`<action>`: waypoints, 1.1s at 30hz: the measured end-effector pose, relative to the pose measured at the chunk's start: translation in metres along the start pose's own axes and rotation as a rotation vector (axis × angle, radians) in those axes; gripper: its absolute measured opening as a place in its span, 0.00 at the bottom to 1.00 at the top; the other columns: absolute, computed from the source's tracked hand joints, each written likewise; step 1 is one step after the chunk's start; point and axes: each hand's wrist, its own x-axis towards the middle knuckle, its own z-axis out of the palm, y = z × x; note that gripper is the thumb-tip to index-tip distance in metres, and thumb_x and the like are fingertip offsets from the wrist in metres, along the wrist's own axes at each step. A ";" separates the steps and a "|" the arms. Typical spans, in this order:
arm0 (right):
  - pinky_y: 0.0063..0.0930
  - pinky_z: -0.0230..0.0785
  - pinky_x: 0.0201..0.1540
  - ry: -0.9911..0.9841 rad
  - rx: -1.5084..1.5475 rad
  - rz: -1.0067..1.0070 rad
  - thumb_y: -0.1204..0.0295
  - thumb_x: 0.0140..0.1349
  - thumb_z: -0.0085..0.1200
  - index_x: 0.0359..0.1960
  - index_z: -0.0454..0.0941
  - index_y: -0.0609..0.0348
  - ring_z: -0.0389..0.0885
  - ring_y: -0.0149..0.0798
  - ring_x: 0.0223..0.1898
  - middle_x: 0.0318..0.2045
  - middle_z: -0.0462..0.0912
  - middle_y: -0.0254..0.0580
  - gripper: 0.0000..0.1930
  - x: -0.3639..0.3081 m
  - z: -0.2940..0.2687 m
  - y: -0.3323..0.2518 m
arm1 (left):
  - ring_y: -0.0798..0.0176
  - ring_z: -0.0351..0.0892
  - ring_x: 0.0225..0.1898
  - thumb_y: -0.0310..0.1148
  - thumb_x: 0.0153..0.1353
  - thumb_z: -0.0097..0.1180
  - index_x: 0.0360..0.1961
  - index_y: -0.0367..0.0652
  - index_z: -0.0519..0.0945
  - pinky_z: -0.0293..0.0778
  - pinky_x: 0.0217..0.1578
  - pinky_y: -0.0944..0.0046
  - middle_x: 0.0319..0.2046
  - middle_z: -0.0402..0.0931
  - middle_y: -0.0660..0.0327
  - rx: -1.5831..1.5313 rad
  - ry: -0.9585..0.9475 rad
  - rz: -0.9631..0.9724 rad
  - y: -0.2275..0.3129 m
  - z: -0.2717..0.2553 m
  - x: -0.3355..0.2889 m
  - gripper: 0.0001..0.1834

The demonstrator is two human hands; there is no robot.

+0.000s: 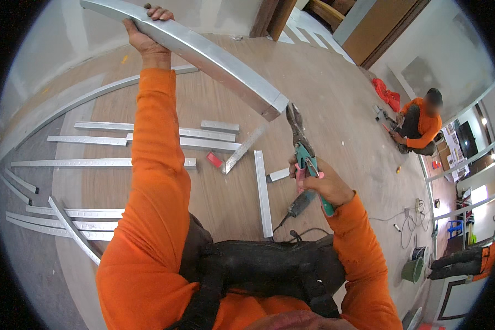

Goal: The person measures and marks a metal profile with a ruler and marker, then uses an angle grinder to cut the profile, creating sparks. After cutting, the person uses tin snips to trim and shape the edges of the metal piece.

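Observation:
A long silver metal channel (203, 52) slants across the upper part of the head view. My left hand (148, 38) is closed around it near its far left end, thumb below and fingers over the top edge. In my right hand (333, 184) is a pair of tin snips (300, 135) with dark jaws and green and red handles. The jaws point up beside the channel's near end; I cannot tell whether they touch it. Below the snips, partly hidden by my right hand, lies a corded power tool (301, 203).
Several cut metal channels (263, 192) lie on the wood-look floor (220, 203), mostly at left. A small red object (214, 159) lies among them. At right, a co-worker (421, 124) in orange crouches near a red cloth (386, 94). A green bucket (412, 270) stands near another person's legs (454, 265).

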 end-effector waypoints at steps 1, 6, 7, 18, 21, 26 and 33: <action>0.27 0.73 0.42 -0.004 -0.042 -0.005 0.76 0.56 0.58 0.58 0.73 0.65 0.76 0.32 0.40 0.41 0.78 0.36 0.25 -0.001 0.001 0.001 | 0.62 0.65 0.30 0.63 0.69 0.46 0.43 0.34 0.70 0.68 0.33 0.61 0.28 0.61 0.62 -0.060 -0.056 -0.037 0.000 0.002 0.001 0.34; 0.27 0.70 0.50 -0.051 -0.193 -0.042 0.75 0.55 0.58 0.58 0.73 0.65 0.75 0.31 0.43 0.41 0.78 0.36 0.26 -0.001 0.001 0.005 | 0.62 0.69 0.33 0.52 0.67 0.58 0.52 0.34 0.71 0.72 0.34 0.61 0.34 0.67 0.61 -0.165 -0.318 -0.103 0.009 0.026 -0.007 0.29; 0.28 0.70 0.52 -0.062 -0.223 -0.046 0.75 0.54 0.58 0.58 0.73 0.64 0.75 0.32 0.44 0.41 0.78 0.36 0.26 -0.001 0.000 0.004 | 0.62 0.71 0.35 0.48 0.67 0.61 0.56 0.34 0.71 0.73 0.35 0.60 0.36 0.70 0.60 -0.163 -0.371 -0.103 0.012 0.030 -0.007 0.29; 0.28 0.70 0.49 -0.147 -0.337 -0.049 0.74 0.53 0.59 0.58 0.74 0.60 0.73 0.30 0.43 0.43 0.76 0.35 0.27 0.004 0.009 0.001 | 0.66 0.66 0.30 0.51 0.69 0.59 0.56 0.34 0.71 0.67 0.29 0.65 0.32 0.65 0.62 -0.123 -0.381 -0.072 0.007 0.078 -0.012 0.30; 0.29 0.71 0.49 -0.141 -0.371 -0.073 0.74 0.54 0.59 0.56 0.74 0.60 0.73 0.31 0.42 0.40 0.76 0.35 0.25 0.007 0.009 0.003 | 0.66 0.66 0.30 0.51 0.69 0.59 0.56 0.33 0.72 0.67 0.29 0.65 0.32 0.66 0.62 -0.116 -0.416 -0.094 0.005 0.085 -0.011 0.30; 0.31 0.72 0.44 -0.107 -0.482 -0.116 0.73 0.57 0.58 0.51 0.75 0.61 0.76 0.33 0.37 0.36 0.76 0.36 0.19 0.007 0.010 0.001 | 0.66 0.66 0.30 0.51 0.69 0.59 0.56 0.32 0.72 0.66 0.29 0.64 0.32 0.65 0.62 -0.117 -0.427 -0.114 0.001 0.094 -0.010 0.30; 0.26 0.71 0.35 -0.073 -0.535 -0.090 0.73 0.61 0.57 0.46 0.75 0.61 0.75 0.27 0.31 0.31 0.75 0.32 0.12 0.010 0.011 0.003 | 0.66 0.65 0.30 0.51 0.69 0.59 0.56 0.32 0.72 0.66 0.30 0.65 0.32 0.65 0.62 -0.099 -0.466 -0.152 0.003 0.093 -0.008 0.31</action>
